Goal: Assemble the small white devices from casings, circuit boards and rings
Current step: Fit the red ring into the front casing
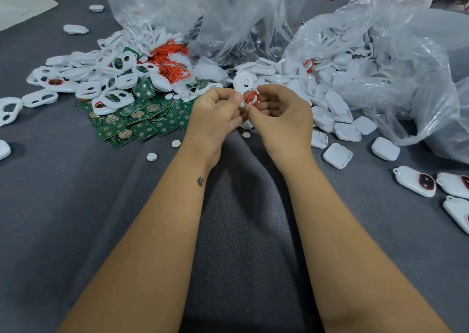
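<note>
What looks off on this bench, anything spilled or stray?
Parts lie loose, not binned: the circuit boards are heaped straight on the cloth, and small white discs have strayed toward the person. The bags spill casings onto the cloth. Both hands, left and right, hold a casing with a red ring.

A grey cloth-covered surface (76, 205) carries a heap of white casings with holes (83, 78) at the upper left of the frame, with green circuit boards (137, 119) spread just below it and a tangle of red rings (172, 61) at its upper right edge. Clear plastic bags (380, 66) lie across the top and right, one spilling solid white casing halves (337, 129). Small white discs (151, 157) lie scattered near the centre, and finished white devices (416, 184) rest at the right edge.
</note>
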Available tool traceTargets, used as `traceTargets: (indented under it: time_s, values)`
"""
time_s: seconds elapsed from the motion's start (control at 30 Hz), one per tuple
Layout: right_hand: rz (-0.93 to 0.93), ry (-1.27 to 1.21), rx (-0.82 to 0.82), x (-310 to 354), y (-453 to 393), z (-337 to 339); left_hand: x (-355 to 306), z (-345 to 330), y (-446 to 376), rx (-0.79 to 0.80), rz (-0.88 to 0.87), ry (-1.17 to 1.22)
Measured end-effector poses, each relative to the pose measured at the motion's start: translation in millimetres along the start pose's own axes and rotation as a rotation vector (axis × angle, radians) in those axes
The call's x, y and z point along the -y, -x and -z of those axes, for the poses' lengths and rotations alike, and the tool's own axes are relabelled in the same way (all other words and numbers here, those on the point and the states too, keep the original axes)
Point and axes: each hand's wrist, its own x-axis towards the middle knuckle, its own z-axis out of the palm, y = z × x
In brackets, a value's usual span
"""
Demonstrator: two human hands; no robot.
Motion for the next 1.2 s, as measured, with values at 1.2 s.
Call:
traceTargets:
  time_s: [1.2]
  values:
    - [0.144, 0.255, 0.01, -9.6, -3.0, 1.6, 3.9, 2.1, 0.9, 0.071, -0.014, -0.048]
